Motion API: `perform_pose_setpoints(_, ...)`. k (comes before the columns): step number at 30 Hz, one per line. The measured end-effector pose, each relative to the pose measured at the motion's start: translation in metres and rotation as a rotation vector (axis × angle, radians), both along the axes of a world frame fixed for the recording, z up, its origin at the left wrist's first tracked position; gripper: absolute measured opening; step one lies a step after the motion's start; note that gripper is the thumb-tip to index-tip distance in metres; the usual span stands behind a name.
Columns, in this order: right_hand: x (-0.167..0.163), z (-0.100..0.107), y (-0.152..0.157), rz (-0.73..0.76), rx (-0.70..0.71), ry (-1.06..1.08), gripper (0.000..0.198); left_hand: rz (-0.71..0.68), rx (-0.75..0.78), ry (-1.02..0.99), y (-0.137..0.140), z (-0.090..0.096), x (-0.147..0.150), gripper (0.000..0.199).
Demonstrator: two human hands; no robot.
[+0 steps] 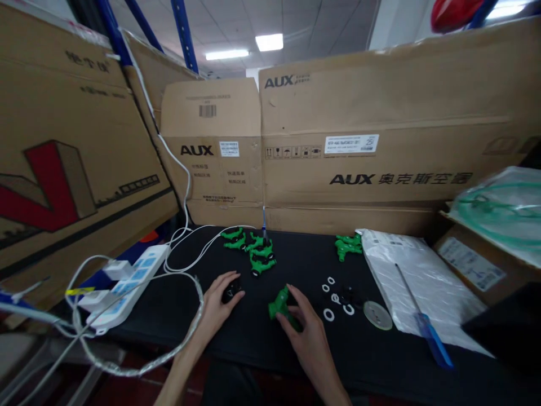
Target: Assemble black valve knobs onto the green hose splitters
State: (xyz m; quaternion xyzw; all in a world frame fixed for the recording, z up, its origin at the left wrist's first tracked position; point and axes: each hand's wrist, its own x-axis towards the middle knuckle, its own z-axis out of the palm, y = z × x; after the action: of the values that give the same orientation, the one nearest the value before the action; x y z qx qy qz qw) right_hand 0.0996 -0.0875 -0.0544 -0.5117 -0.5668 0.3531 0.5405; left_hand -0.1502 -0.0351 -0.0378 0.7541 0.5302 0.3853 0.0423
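My right hand (305,322) grips a green plastic branched pipe fitting (279,303) between thumb and fingers, just above the black tabletop. My left hand (220,299) is curled around a small, shiny black part (232,288), whose exact kind I cannot make out. Beyond my left hand lie several green fittings (257,248), some with black pieces on them. To the right of my right hand are several white ring washers (328,314) and a few small black pieces (348,293). A clear round disc (377,315) lies beside them.
A blue-handled screwdriver (433,338) rests on a white plastic bag (401,270) at right. More green fittings (349,246) lie beside the bag. At left, a white power strip (131,287) trails looping white cables (198,310). Cardboard panels (304,192) wall the back.
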Motion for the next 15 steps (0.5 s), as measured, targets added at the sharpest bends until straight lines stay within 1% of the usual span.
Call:
perform_pose_setpoints(2,0.001,0.001,0.000,-0.002,0.010,-0.027,0.048,0.006,0.032,0.015,0.000,-0.003,-0.001,0.030)
perform_pose_setpoints(5,0.002,0.002,-0.002,0.002,0.020,-0.066,0.038,0.003,0.084,0.034,0.001,-0.009,-0.003,0.022)
perform_pose_setpoints(9,0.003,0.005,-0.009,0.000,0.059,-0.136,0.026,-0.030,0.112,0.050,0.002,-0.013,-0.006,0.015)
perform_pose_setpoints(12,0.002,0.010,-0.011,-0.031,0.107,-0.197,0.023,-0.054,0.159,0.096,0.001,-0.011,-0.006,0.016)
perform_pose_setpoints(15,0.007,0.016,-0.014,-0.113,0.147,-0.197,0.022,-0.077,0.171,0.103,0.000,-0.008,-0.004,0.016)
